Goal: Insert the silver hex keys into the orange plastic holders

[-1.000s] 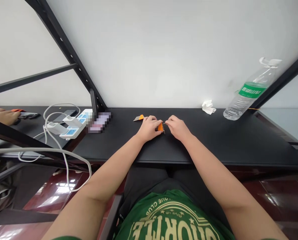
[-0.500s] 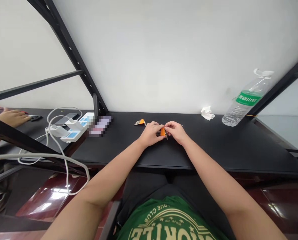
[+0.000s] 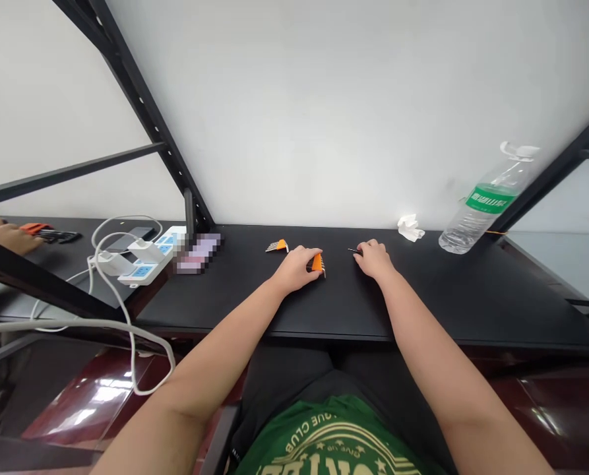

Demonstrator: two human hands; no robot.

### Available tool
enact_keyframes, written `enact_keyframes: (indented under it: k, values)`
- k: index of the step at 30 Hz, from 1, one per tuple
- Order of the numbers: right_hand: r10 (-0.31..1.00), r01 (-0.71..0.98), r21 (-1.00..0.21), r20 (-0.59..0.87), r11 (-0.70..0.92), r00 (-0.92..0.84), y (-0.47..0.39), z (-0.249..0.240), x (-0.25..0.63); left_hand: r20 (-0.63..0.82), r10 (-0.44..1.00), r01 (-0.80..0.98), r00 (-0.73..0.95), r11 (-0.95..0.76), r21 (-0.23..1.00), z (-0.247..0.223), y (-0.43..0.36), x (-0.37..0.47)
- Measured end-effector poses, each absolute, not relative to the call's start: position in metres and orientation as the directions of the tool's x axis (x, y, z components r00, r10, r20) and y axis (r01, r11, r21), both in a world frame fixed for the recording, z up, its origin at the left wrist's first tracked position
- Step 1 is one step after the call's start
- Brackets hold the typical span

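Note:
My left hand (image 3: 299, 268) is closed around an orange hex key holder (image 3: 317, 262), with the short bent ends of several keys sticking out of its right side. To the right, my right hand (image 3: 374, 258) rests low over the black tabletop, its fingers pinched on a thin dark hex key (image 3: 354, 251) whose tip points left. Most of that key is hidden by the fingers. A second orange holder with several hex keys (image 3: 277, 246) lies on the table just beyond and left of my left hand.
A white power strip (image 3: 148, 258) with plugs and looping white cables (image 3: 126, 316) is at left, beside a blurred-out flat item (image 3: 200, 253). Crumpled tissue (image 3: 411, 227) and a large water bottle (image 3: 487, 201) stand right. Another person's hand (image 3: 12, 236) is at far left.
My right hand has moved right, away from the orange holder, and now pinches a thin key. My left hand stays nearly in place with the holder. The other person's hand has shifted left.

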State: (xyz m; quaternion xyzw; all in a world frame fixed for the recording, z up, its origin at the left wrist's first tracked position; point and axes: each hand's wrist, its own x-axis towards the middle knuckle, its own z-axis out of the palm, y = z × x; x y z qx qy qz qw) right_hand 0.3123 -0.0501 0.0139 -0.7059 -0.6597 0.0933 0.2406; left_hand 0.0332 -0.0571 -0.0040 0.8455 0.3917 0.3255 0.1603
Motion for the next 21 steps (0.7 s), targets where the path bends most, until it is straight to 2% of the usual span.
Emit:
enact_keyframes:
  k: [5, 9, 15, 21]
  values:
    - [0.998, 0.926, -0.377, 0.063, -0.003, 0.029, -0.046, 0.018, 0.305, 0.389, 0.792, 0.576, 0.471, -0.610, 0.544, -0.006, -0.056, 0.034]
    - [0.996, 0.914, -0.400, -0.020, 0.068, -0.083, -0.060, 0.026, 0.295, 0.371, 0.790, 0.559, 0.488, -0.609, 0.562, -0.005, -0.057, 0.035]
    - [0.951, 0.787, -0.537, 0.114, 0.303, -0.288, -0.084, 0.034, 0.273, 0.359, 0.776, 0.534, 0.519, -0.622, 0.573, -0.002, -0.060, 0.037]
    - [0.904, 0.704, -0.569, 0.230, 0.424, -0.359, -0.085, 0.033, 0.259, 0.369, 0.758, 0.542, 0.538, -0.646, 0.537, 0.005, -0.062, 0.038]
